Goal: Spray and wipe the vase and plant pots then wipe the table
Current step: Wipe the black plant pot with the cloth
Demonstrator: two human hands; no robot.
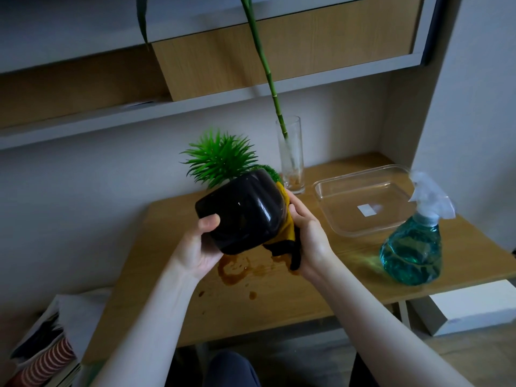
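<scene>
above the table at centre, the left hand curls round a tilted, glossy black pot; the right hand presses a yellow-black cloth to it. slick glaze could slip. brown spill at 6 o'clock; glass vase at 1, spray bottle at 3.

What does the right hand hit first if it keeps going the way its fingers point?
Likely the tall clear glass vase holding the green stalk. The right hand, gripping the yellow and black cloth against the glossy black plant pot, points up and away; depth is unclear.
</scene>
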